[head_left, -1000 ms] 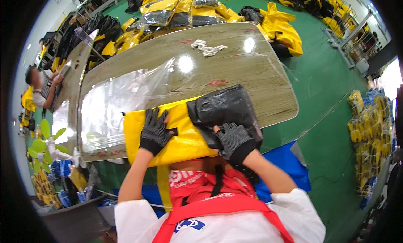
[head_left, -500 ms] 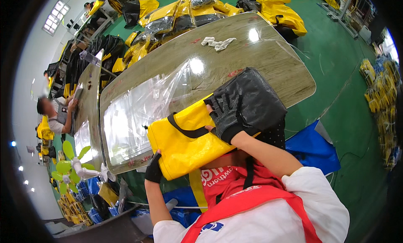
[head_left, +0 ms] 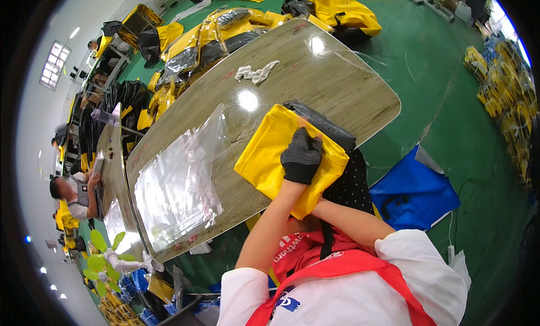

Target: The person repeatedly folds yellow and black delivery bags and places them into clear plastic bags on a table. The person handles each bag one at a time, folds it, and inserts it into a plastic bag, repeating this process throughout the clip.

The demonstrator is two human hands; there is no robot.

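A yellow and black bag (head_left: pixel 264 157), folded over on itself, rests at the near edge of the wood-look table (head_left: pixel 354 95). Its yellow part lies on top, and a rolled black end (head_left: pixel 326 126) shows behind it. My left hand (head_left: pixel 302 157), in a dark fingerless glove, is on top of the yellow fabric with its fingers curled into it. My right forearm (head_left: pixel 351 219) reaches beneath the near side of the bag; the right hand and its fingers are hidden there.
Clear plastic sleeves (head_left: pixel 180 185) lie on the table's left, and crumpled white gloves (head_left: pixel 257 73) farther back. A green-bladed fan (head_left: pixel 107 258) stands lower left. A blue bag (head_left: pixel 413 191) is on the floor at right. Another person (head_left: pixel 81 196) works at a second table.
The bag has been folded over, its yellow part now covering most of the black. My left hand has moved from its left end onto its top; my right hand has gone under it.
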